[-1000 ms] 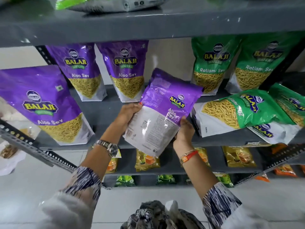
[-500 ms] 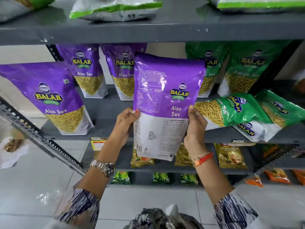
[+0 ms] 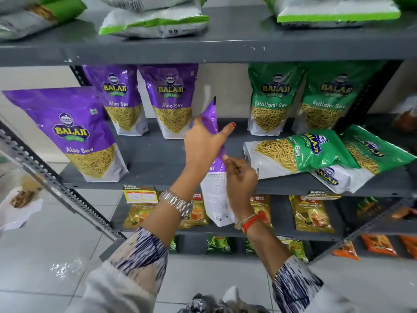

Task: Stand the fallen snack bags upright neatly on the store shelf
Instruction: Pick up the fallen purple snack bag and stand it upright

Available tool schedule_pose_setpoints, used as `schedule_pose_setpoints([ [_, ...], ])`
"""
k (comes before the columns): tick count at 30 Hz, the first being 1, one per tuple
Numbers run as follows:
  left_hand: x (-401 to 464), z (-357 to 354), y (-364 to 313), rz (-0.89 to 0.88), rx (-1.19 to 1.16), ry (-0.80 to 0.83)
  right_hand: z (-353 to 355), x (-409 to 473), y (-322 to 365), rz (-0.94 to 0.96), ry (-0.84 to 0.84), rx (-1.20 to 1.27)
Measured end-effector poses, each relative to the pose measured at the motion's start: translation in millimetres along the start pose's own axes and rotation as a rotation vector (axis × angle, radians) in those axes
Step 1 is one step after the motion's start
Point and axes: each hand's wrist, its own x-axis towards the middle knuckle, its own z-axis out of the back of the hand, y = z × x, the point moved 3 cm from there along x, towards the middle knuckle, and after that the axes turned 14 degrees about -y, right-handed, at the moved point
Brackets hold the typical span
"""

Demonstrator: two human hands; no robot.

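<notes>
I hold a purple Aloo Sev bag edge-on in front of the grey middle shelf. My left hand grips its upper part and my right hand grips its right edge lower down. The bag's white bottom hangs below the shelf's front lip. Three purple Aloo Sev bags stand upright: one at front left, two at the back. Two green Ratlami Sev bags stand at the back right. Two more green bags lie fallen at right.
The top shelf carries flat-lying green-and-white bags. Lower shelves hold yellow tea packets and orange packets. A slotted metal rail crosses diagonally at left. A white bag lies on the tiled floor.
The purple bag has turned from facing me to edge-on, and my left hand has moved up to its top part. The view has shifted slightly upward.
</notes>
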Motion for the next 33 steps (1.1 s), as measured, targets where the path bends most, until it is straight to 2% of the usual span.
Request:
schedule_pose_setpoints([
  [3,-1,-9,-4,-0.169,0.306,0.053,1,-12,-7,0.077,-0.015,-0.057],
  [7,-1,-10,2,-0.271,0.368,0.134,2,-26,-11,0.176,0.049,-0.146],
  [10,-2,-5,7,-0.354,0.304,0.164,15,-26,-21,-0.074,0.147,0.107],
  [13,3,11,11,-0.373,0.068,0.187,41,-1,-38,-0.254,-0.074,0.348],
  [15,6,22,7,-0.342,-0.092,0.256,44,19,-51,-0.397,-0.022,0.318],
  [19,15,31,-2,-0.197,-0.379,0.423,28,32,-56,-0.547,0.424,0.230],
  [22,23,35,-6,-0.047,-0.524,0.477,25,28,-56,-0.608,0.624,0.239],
  [25,29,35,0,0.082,-0.623,0.442,23,26,-52,-0.614,0.613,0.269],
  [31,36,35,39,0.201,-0.849,0.344,21,19,-23,-0.593,0.371,0.303],
  [33,28,32,55,0.238,-0.820,0.362,21,19,-12,-0.596,0.322,0.305],
])
